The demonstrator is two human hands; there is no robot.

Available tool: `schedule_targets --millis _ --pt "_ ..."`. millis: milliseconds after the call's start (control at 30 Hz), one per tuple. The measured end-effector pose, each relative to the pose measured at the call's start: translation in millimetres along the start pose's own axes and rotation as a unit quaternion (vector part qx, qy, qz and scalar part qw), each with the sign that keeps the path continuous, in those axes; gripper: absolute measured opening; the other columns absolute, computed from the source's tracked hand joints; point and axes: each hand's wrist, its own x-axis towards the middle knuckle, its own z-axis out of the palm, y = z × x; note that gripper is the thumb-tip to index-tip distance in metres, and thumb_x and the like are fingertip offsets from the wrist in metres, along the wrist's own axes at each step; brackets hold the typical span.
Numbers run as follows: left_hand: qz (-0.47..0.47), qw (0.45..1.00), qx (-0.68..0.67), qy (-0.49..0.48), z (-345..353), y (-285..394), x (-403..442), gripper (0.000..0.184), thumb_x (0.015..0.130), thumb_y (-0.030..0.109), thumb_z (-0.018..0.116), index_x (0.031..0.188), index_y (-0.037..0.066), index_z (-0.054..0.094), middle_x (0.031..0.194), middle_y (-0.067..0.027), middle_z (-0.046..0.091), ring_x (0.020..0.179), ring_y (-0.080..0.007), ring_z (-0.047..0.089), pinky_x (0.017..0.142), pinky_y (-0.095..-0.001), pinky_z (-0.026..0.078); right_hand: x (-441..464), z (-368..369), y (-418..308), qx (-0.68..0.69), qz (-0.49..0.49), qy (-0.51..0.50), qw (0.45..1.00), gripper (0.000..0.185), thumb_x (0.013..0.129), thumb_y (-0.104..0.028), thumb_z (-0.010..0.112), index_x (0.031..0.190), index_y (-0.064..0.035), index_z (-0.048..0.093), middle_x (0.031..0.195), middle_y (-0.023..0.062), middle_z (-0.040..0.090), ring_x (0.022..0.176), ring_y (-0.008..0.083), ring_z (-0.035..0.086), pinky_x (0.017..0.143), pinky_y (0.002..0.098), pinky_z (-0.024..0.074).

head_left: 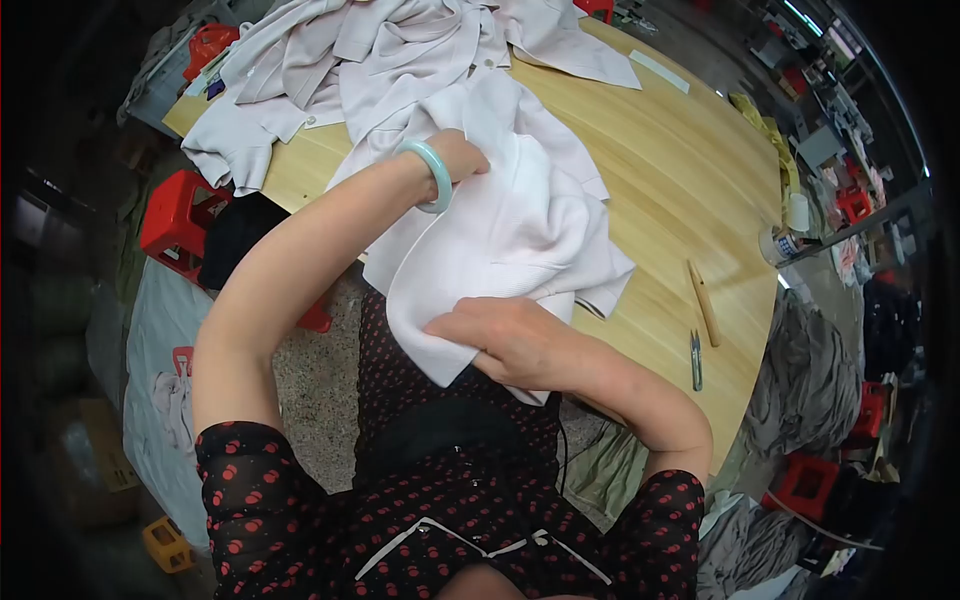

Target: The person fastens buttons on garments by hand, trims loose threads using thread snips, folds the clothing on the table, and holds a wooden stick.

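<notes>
A white knit garment (510, 225) lies bunched over the near edge of the table, its lower corner hanging towards my lap. My left hand (460, 158), below a pale green bangle (430, 175), is closed on the upper part of this garment; most of its fingers are hidden. Closer to my body, my right hand (515, 342) pinches the hanging edge between thumb and fingers. The fingers underneath are partly covered by the cloth.
More pale garments (390, 45) are heaped at the far side of the wooden table (660, 190). On its right lie a wooden stick (703, 303) and thread snips (696, 360). A red stool (180, 225) stands left; grey cloth (805, 365) is piled right.
</notes>
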Motion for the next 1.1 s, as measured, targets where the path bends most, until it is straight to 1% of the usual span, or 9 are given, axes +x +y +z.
schedule_targets --millis 100,167,233,500,567,800,967,1033,1100 --pt "0.139 0.983 0.03 0.118 -21.0 14.7 -0.1 0.027 0.076 0.015 0.049 0.093 -0.003 0.06 0.084 -0.0137 0.062 0.071 -0.0203 0.058 0.066 -0.0332 0.045 -19.8 -44.4 27.5 0.015 -0.027 -0.037 0.999 0.04 0.075 -0.009 0.061 0.113 -0.0031 0.052 0.103 0.0107 0.056 0.092 0.0232 0.055 0.081 0.031 0.0435" --pt "0.314 0.935 0.108 0.122 -46.8 41.9 -13.5 0.025 0.076 0.014 0.048 0.093 0.001 0.061 0.074 -0.0047 0.059 0.062 -0.013 0.051 0.06 -0.0268 0.043 -18.0 -99.7 33.5 0.126 0.163 0.101 0.973 0.046 0.075 -0.014 0.063 0.117 -0.0035 0.049 0.105 0.0089 0.056 0.096 0.0185 0.053 0.084 0.0317 0.0432" --pt "0.327 0.932 0.15 0.047 -60.8 78.3 -51.6 0.024 0.077 0.014 0.049 0.093 0.001 0.061 0.072 -0.0021 0.058 0.062 -0.0108 0.05 0.063 -0.0246 0.043 -14.1 -137.9 60.8 -0.011 0.229 0.251 0.941 0.054 0.073 -0.015 0.064 0.122 -0.0034 0.045 0.107 0.01 0.054 0.1 0.0163 0.051 0.086 0.031 0.0428" --pt "0.321 0.888 0.328 0.001 -102.7 141.1 -147.5 0.016 0.074 -0.001 0.054 0.088 -0.007 0.06 0.071 -0.0015 0.06 0.066 -0.0048 0.052 0.063 -0.0205 0.045 60.7 -135.9 139.6 -0.073 0.132 0.247 0.957 0.098 0.056 -0.026 0.074 0.136 -0.0054 0.021 0.131 0.0218 0.034 0.122 0.031 0.036 0.1 0.0342 0.0322" --pt "0.305 0.878 0.365 0.044 -117.6 149.9 -155.5 0.019 0.075 -0.002 0.053 0.092 -0.006 0.06 0.076 -0.0043 0.063 0.066 -0.0075 0.056 0.066 -0.0221 0.047 74.4 -129.6 134.5 -0.007 0.133 0.22 0.966 0.095 0.06 -0.027 0.074 0.136 -0.006 0.021 0.135 0.0172 0.032 0.125 0.0283 0.032 0.102 0.0325 0.0277" --pt "0.461 0.634 0.445 0.432 -139.0 166.8 -183.4 0.009 0.07 -0.003 0.05 0.07 -0.002 0.059 0.06 -0.0151 0.057 0.052 -0.0134 0.052 0.05 -0.0287 0.042 68.0 -174.5 91.8 0.203 0.031 0.327 0.922 0.085 0.066 -0.029 0.072 0.134 -0.0004 0.029 0.131 0.0125 0.039 0.121 0.0221 0.037 0.1 0.0298 0.0279" --pt "0.546 0.57 0.383 0.479 -144.8 176.3 -193.3 0.014 0.075 -0.004 0.05 0.078 0.001 0.063 0.063 -0.0121 0.058 0.057 -0.0095 0.05 0.054 -0.0245 0.042 67.0 -168.6 76.6 0.122 0.111 0.212 0.963 0.045 0.075 -0.026 0.063 0.114 -0.0064 0.055 0.103 0.0066 0.059 0.099 0.0166 0.051 0.089 0.0285 0.0372" --pt "0.49 0.534 0.452 0.519 -135.9 175.7 -205.5 0.015 0.082 0.005 0.047 0.08 0.001 0.062 0.071 -0.0163 0.061 0.064 -0.0212 0.059 0.06 -0.0315 0.046 67.8 -143.7 77.2 0.096 0.119 0.273 0.95 0.029 0.076 -0.023 0.061 0.102 -0.0096 0.064 0.086 0.0046 0.062 0.088 0.0148 0.054 0.083 0.0294 0.0417" --pt "0.332 0.48 0.542 0.604 -147.4 182.5 -212.7 0.021 0.086 0.012 0.044 0.081 0.0 0.061 0.077 -0.0187 0.062 0.071 -0.0298 0.061 0.064 -0.0364 0.047 71.5 -165.9 93.4 -0.164 0.107 0.342 0.919 0.022 0.079 -0.017 0.052 0.098 -0.0106 0.063 0.09 0.0096 0.064 0.084 0.0192 0.059 0.076 0.0316 0.0456"
